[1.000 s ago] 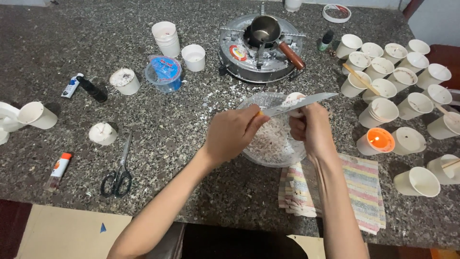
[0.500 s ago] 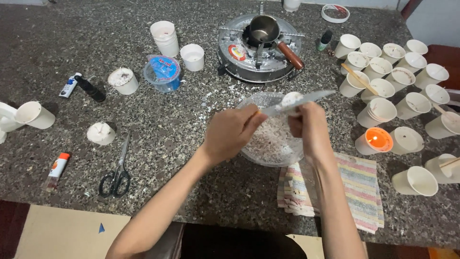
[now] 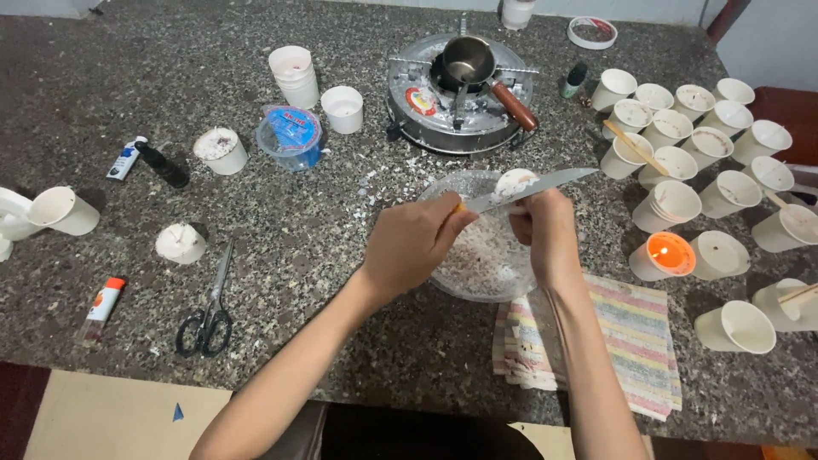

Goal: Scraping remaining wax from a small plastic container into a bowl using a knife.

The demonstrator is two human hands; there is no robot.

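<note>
Little has shifted: left hand (image 3: 417, 247) still grips knife (image 3: 532, 189), blade across wax block (image 3: 515, 181) pinched in right hand (image 3: 545, 226) over glass bowl (image 3: 443, 192), mid-bench, catching shavings.

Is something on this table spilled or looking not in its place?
Yes. White wax flakes lie scattered on the grey granite tabletop between the round metal stove and the clear glass bowl. One white paper cup lies tipped on its side at the right.
</note>
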